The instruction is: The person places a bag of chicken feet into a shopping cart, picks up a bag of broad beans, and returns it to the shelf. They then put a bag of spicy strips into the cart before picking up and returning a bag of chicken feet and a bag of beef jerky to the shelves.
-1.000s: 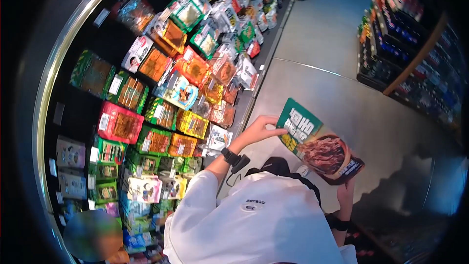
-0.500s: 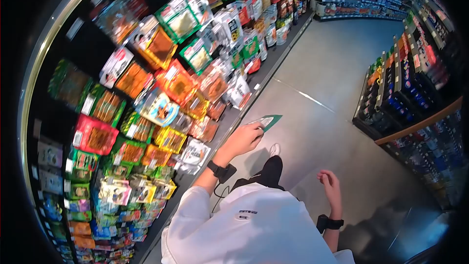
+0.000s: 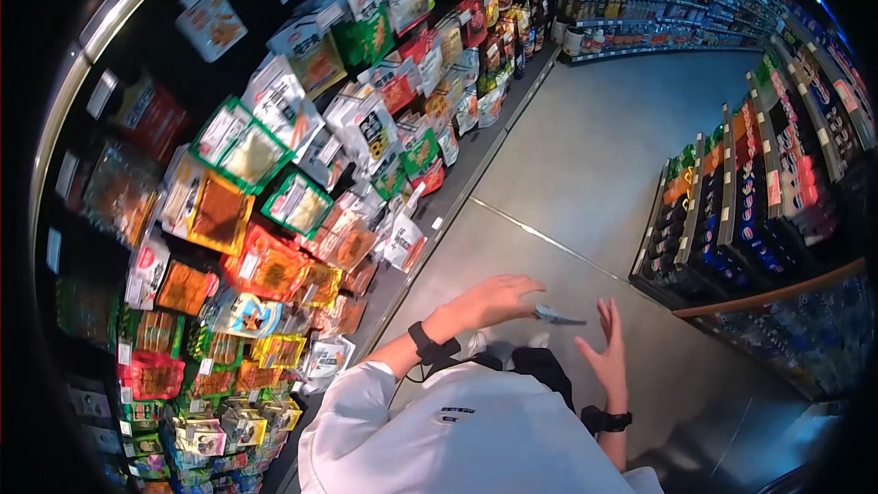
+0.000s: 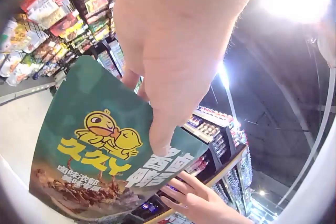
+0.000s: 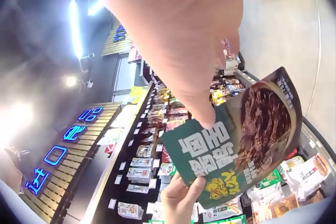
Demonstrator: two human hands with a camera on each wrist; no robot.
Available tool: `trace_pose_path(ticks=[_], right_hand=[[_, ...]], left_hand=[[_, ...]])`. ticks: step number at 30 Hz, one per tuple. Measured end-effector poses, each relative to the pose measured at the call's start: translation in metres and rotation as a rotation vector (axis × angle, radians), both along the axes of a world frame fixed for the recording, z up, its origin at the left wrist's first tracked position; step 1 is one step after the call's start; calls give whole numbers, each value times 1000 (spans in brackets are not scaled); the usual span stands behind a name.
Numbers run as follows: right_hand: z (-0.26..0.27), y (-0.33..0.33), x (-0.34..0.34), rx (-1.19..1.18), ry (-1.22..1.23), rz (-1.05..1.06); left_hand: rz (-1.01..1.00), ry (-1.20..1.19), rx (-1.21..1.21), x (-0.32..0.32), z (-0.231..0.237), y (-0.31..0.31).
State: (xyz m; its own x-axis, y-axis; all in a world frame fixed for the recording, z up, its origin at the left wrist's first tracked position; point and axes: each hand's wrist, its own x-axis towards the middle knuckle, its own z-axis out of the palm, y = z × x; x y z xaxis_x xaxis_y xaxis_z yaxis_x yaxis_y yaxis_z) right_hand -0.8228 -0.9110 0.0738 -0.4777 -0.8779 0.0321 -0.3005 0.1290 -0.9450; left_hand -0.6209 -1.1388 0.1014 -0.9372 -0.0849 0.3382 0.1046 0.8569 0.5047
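In the head view my left hand holds a green food pouch, seen almost edge-on. The left wrist view shows the left thumb lying on the pouch's front, beside yellow duck figures. My right hand is at the pouch's other side, thumb and fingers spread apart. In the right wrist view the pouch shows a picture of brown meat, and the left hand pinches its edge. The right thumb overlaps the pouch's upper edge there; whether it touches, I cannot tell.
A long display of hanging packets runs along the left, with a dark ledge at its foot. Grey floor lies ahead. Stacked drinks stand on the right, and more shelves at the far end.
The pouch, earlier face-up between both hands, is now edge-on in the left hand. The right hand let go, moved away, then came back near it with spread fingers. The head view has shifted.
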Motion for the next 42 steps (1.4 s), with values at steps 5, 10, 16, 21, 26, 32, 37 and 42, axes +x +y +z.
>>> trace_pose_path(ticks=[5,10,16,21,26,32,37,42], right_hand=[[-40,-60,-102,91,-13,189],[-50,-116,-200,24,-51,109],[3,-176,-302,-194,73,108],[-16,-215,-381,-198,120,-22],[-33,-279,-442,-72,23,-56],[-76,-387,-522,-71,105,-111],[-40,-505,-581,-55,-65,-56],[-35,-595,-626,-2,-38,48]], left_hand=[[-11,-31,7,-92,-5,-48],[108,-111,-57,-202,16,-97],[431,-124,191,-307,32,-154],[656,-147,434,-366,-13,-214],[524,-260,642,-422,-32,-279],[312,-250,863,-495,-30,-392],[262,133,678,-553,-33,-494],[345,19,1067,-588,-15,-575]])
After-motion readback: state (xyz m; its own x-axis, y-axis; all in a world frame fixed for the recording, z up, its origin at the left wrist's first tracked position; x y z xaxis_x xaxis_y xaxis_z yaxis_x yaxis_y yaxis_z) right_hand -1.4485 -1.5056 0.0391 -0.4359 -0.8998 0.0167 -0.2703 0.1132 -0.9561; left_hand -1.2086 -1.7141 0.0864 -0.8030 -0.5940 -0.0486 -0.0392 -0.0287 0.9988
